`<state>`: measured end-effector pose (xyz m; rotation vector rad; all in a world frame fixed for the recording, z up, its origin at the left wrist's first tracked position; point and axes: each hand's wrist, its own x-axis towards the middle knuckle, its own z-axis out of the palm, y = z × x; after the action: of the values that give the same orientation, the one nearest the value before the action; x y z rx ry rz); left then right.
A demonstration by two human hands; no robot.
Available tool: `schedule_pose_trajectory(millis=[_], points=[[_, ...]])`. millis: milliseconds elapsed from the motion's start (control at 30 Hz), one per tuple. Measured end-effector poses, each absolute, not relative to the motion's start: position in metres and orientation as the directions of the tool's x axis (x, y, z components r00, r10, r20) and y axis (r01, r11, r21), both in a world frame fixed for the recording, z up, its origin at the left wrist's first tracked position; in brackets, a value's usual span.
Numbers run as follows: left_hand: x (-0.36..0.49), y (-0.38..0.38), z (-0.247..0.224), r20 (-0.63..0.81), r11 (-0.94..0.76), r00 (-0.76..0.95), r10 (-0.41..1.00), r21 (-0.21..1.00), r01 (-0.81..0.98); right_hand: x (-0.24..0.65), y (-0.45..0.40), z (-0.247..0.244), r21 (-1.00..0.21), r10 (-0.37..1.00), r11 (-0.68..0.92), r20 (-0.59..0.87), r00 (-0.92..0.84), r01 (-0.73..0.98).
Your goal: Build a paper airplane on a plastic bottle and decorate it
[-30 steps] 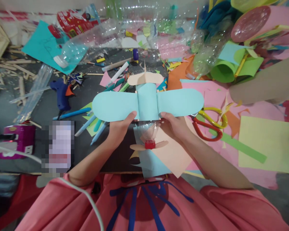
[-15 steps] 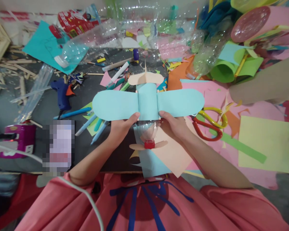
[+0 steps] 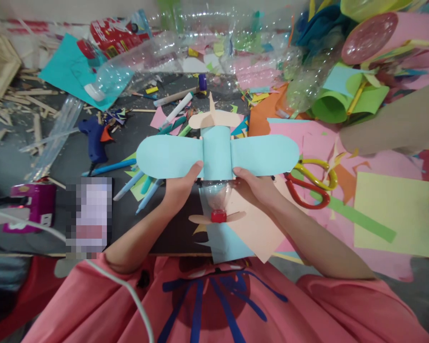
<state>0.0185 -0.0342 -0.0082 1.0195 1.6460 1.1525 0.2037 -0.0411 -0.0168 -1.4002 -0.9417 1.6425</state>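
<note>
A toy plane (image 3: pixel 217 152) made from a plastic bottle wrapped in light blue paper is held up in the middle, its two rounded wings spread to the sides. My left hand (image 3: pixel 180 190) grips it at the left wing's root, thumb on top and the other fingers mostly hidden beneath. On the right wing's root, my right hand (image 3: pixel 255 186) holds it the same way. The red cap (image 3: pixel 219 216) with a thin beige propeller points toward me. At the far end sits a beige paper tail (image 3: pixel 214 119) with an upright fin.
To the left are a blue glue gun (image 3: pixel 94 140), a pixelated phone-like object (image 3: pixel 92 214) and a purple box (image 3: pixel 34 208). Scissors (image 3: pixel 309 190) lie right of the plane on coloured paper. Markers, wood sticks and clear bottles (image 3: pixel 128 62) spread behind. A white cable crosses at lower left.
The plane has tilted and shifted slightly left, with its tail fin leaning left now. The propeller has turned a little around the cap. Both hands keep their hold.
</note>
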Motion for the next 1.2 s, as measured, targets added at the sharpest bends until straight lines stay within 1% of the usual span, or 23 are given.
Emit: schedule_pose_trajectory(millis=[133,233,367,500,800,967,1100,1200], points=[[0.022,-0.034,0.006,-0.326,0.347,-0.225,0.918,0.936,0.060,0.203,-0.040,-0.013,-0.905,0.911,-0.413,-0.412,-0.039,-0.101],[0.023,-0.034,0.015,-0.350,0.369,-0.198,0.916,0.927,0.068,0.203,-0.041,-0.013,-0.906,0.911,-0.412,-0.412,-0.023,-0.098],[0.025,-0.034,0.020,-0.378,0.404,-0.216,0.900,0.911,0.086,0.203,-0.041,-0.013,-0.909,0.910,-0.411,-0.406,-0.081,-0.062],[0.028,-0.034,0.023,-0.418,0.445,-0.238,0.877,0.893,0.071,0.202,-0.039,-0.010,-0.910,0.912,-0.409,-0.406,-0.063,-0.060],[0.028,-0.034,0.022,-0.443,0.470,-0.247,0.862,0.880,0.063,0.203,-0.040,-0.012,-0.919,0.916,-0.394,-0.392,-0.086,-0.014],[0.027,-0.034,0.021,-0.441,0.472,-0.247,0.863,0.878,0.080,0.204,-0.040,-0.015,-0.922,0.918,-0.385,-0.378,-0.118,-0.034],[0.027,-0.034,0.022,-0.425,0.451,-0.233,0.874,0.890,0.070,0.203,-0.040,-0.014,-0.924,0.922,-0.378,-0.371,-0.109,-0.055],[0.027,-0.034,0.022,-0.428,0.461,-0.238,0.872,0.881,0.105,0.203,-0.041,-0.015,-0.917,0.917,-0.393,-0.386,-0.106,-0.066]])
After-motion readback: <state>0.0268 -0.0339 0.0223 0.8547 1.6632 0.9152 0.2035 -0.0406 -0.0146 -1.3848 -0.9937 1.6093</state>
